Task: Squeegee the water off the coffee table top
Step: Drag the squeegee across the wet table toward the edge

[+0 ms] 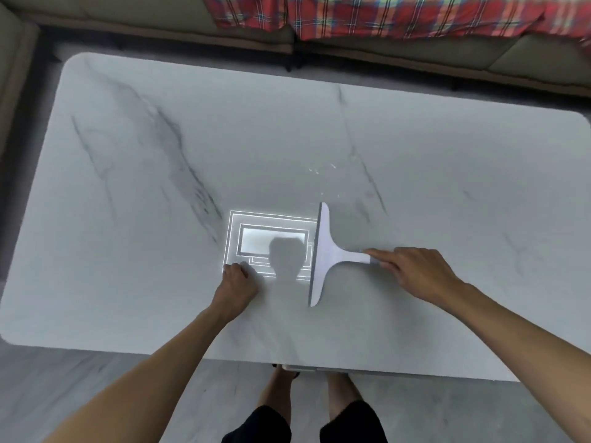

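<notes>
A white marble coffee table top [153, 161] fills the view. On it, right of centre, lies a white squeegee [325, 251], its long blade running near to far and its handle pointing right. My right hand [415, 270] has its fingertips on the end of the handle, index finger stretched along the top. My left hand [236, 282] rests on the table as a closed fist, left of the blade, holding nothing. A few small bright water drops [321, 169] glint beyond the far end of the blade.
A ceiling light reflection [265, 228] shines on the table between my hands. A sofa [399, 55] with a red plaid blanket [383, 14] runs along the far side. Grey floor and my legs [303, 410] show below the near edge.
</notes>
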